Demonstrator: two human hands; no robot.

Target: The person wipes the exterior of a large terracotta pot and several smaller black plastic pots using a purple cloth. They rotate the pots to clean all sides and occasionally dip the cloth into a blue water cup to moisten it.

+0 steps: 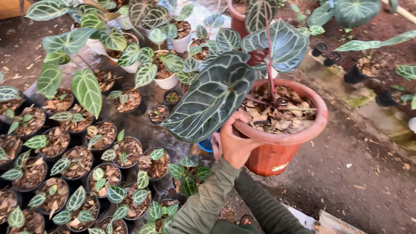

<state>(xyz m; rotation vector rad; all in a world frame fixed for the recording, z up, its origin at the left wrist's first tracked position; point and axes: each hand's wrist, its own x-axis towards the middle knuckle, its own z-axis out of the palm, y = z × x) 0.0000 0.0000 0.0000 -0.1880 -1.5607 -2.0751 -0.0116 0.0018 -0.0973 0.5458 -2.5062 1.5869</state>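
My left hand [234, 145] grips the near rim of a large terracotta-coloured pot [281, 151], thumb over the edge. The pot is filled with dry brown leaf litter [277, 108] and holds a plant with big dark, white-veined heart-shaped leaves [212, 97] on a reddish stem [269, 56]. One big leaf hangs over my hand's left side. My right sleeve [268, 208] runs up under my left wrist toward the pot's base; the right hand itself is hidden. A small blue object [205, 145] shows just left of my hand under the leaf.
Many small black pots [130, 149] of veined seedlings crowd the ground at left. White pots [167, 80] with similar plants stand behind them. Bare dark soil [355, 173] lies at right, with a mossy concrete edge [359, 102] and more black pots [355, 73] beyond.
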